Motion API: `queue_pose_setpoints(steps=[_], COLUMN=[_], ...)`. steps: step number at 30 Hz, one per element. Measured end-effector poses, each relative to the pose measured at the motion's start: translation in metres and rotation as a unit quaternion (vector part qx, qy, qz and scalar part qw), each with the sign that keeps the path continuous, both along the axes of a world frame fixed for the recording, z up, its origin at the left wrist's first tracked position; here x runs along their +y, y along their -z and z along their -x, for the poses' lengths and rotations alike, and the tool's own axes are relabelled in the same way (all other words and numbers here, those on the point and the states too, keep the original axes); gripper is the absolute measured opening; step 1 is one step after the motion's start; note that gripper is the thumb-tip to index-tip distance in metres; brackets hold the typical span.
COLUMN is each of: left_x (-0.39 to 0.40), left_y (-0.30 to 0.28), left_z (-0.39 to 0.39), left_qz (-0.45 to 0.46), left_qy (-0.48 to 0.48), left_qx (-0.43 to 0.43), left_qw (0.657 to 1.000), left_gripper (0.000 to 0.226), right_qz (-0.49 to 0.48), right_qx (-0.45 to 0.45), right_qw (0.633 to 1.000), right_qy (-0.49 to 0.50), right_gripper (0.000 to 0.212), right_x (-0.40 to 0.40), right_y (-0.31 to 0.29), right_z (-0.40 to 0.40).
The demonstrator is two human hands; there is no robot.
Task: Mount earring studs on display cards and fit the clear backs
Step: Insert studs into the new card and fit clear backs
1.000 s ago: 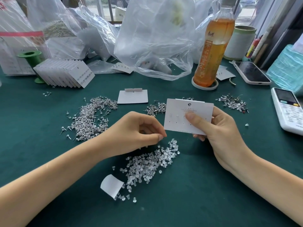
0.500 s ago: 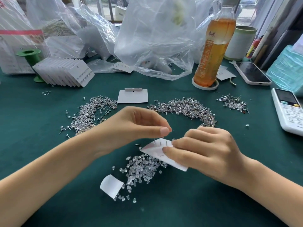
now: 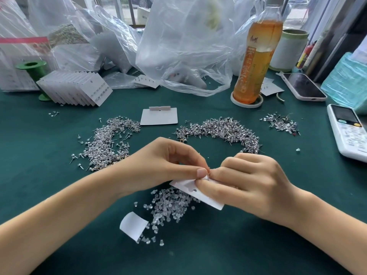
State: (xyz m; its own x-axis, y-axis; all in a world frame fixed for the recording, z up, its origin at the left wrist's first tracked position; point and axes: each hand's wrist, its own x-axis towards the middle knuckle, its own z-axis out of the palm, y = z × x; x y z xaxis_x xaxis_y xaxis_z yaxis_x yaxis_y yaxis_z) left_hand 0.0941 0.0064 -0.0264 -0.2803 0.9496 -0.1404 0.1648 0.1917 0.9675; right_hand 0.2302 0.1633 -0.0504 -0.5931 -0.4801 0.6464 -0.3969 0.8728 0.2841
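Note:
My right hand (image 3: 248, 183) grips a white display card (image 3: 206, 197), turned face down and tilted over a heap of clear backs (image 3: 170, 203). A thin stud post pokes up from the card between my fingertips. My left hand (image 3: 168, 163) pinches at that post with thumb and forefinger; whatever it holds there is too small to make out. Piles of silver studs lie on the green cloth at the left (image 3: 107, 143), centre (image 3: 224, 132) and right (image 3: 282, 124).
A spare card (image 3: 158, 118) lies beyond my hands, and a fanned stack of cards (image 3: 77, 89) sits at the back left by a green spool (image 3: 31, 67). Plastic bags, a tea bottle (image 3: 256, 64), a phone (image 3: 303, 86) and a remote (image 3: 349, 132) ring the far edge. A curled paper scrap (image 3: 133, 225) lies near me.
My right hand turned the card from upright and facing me to face down over the clear backs. My left hand rose from the heap and closed in on the stud post.

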Motion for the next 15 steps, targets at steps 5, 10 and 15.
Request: queue_pose_setpoints(steps=[5,10,15], left_x=[-0.0003,-0.0004,-0.0017], left_y=[-0.0001,-0.0017,-0.0026], left_z=[-0.0004,-0.0009,0.0013], left_qz=[0.002,-0.012,-0.025], left_qy=[0.001,-0.001,0.009], left_qx=[-0.011,-0.013,-0.013], left_qw=[1.0,1.0,1.0], left_gripper=[0.013,0.011,0.009], right_qz=[0.008,0.018,0.022], right_qx=[-0.006,-0.016,-0.02], right_qw=[1.0,1.0,1.0], right_qy=[-0.001,0.001,0.0], right_gripper=[0.016,0.016,0.015], right_x=[-0.0001,0.0005,0.0007], right_y=[0.0007,0.0004,0.0004], right_z=[0.0002,-0.0011,0.0003])
